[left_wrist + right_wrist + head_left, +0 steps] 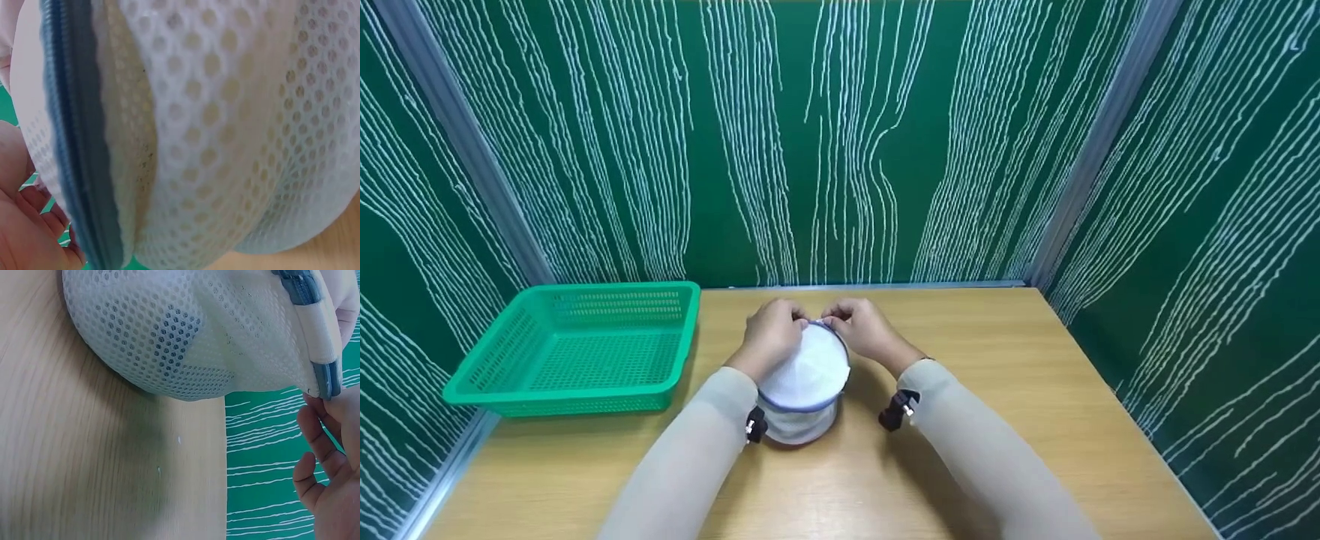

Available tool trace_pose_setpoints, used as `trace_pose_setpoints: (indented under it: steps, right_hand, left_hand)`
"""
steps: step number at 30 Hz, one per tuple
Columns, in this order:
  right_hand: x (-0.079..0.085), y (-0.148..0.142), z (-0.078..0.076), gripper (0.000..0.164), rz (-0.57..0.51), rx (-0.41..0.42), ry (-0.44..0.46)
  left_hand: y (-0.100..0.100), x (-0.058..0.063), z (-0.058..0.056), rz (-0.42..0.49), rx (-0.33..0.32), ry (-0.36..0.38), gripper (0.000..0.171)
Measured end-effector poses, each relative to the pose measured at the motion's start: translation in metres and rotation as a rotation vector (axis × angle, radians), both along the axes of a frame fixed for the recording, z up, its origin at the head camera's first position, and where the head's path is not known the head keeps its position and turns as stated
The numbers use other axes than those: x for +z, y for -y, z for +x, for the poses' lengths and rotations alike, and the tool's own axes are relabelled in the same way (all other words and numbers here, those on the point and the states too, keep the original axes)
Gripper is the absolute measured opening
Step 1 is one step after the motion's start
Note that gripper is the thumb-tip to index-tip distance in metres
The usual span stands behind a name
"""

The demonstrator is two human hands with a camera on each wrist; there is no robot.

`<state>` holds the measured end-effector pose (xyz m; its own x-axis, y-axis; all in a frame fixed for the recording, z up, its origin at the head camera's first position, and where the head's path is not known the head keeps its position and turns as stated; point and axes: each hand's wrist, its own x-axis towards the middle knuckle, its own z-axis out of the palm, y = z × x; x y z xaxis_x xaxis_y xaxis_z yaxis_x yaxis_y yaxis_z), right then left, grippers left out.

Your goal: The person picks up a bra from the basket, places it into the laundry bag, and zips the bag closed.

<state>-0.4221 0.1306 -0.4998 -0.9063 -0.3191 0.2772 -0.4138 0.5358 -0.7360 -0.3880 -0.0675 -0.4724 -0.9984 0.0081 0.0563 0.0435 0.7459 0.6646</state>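
A white mesh laundry bag (804, 375), round with a blue zipper band, stands on the table, its flat top tilted toward me. My left hand (774, 334) is at the far left of its rim, thumb and fingers pinching the edge. Just across a small gap, my right hand (866, 330) pinches the same rim. Close up in the left wrist view, the blue zipper (79, 135) runs along the bag's edge. In the right wrist view, a white strip (316, 334) covers part of the zipper beside my right thumb and fingers.
A green plastic basket (559, 397) with perforated sides sits at the table's left. The wooden table (982, 360) ends at a green wall (742, 255) with white wavy lines behind it. Similar panels rise at both sides.
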Motion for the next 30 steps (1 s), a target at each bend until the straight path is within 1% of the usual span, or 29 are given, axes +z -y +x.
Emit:
trace_pose_setpoints:
  steps: [6,11,12,15,19,21,24,30]
  right_hand:
    - [-0.001,0.000,0.000,0.011,-0.003,0.020,-0.017]
    - [-0.001,0.000,0.000,0.011,-0.006,0.021,-0.018]
    - [-0.002,0.000,0.000,0.010,-0.007,0.022,-0.018]
    - [-0.003,-0.001,0.000,0.010,-0.011,0.035,-0.027]
    - [-0.002,-0.003,0.001,0.009,-0.015,0.033,-0.020]
    - [-0.002,-0.004,0.002,0.010,-0.019,0.024,0.000]
    - [-0.001,-0.004,0.003,0.010,-0.022,0.018,0.028]
    - [-0.001,-0.005,0.003,0.011,-0.021,0.024,0.040]
  left_hand:
    - [-0.001,-0.002,0.001,0.027,0.038,0.033,0.017]
    - [-0.001,-0.002,0.002,0.049,0.062,0.049,0.016]
    - [0.000,-0.002,0.002,0.047,0.061,0.047,0.016]
    - [0.002,-0.003,0.000,0.003,0.055,0.014,0.017]
    - [0.006,-0.005,-0.001,-0.039,0.075,-0.012,0.018]
    - [0.008,-0.006,-0.002,-0.035,0.089,-0.006,0.018]
    - [0.010,-0.008,-0.002,-0.037,0.091,-0.013,0.018]
    - [0.015,-0.014,-0.006,-0.049,0.097,-0.025,0.018]
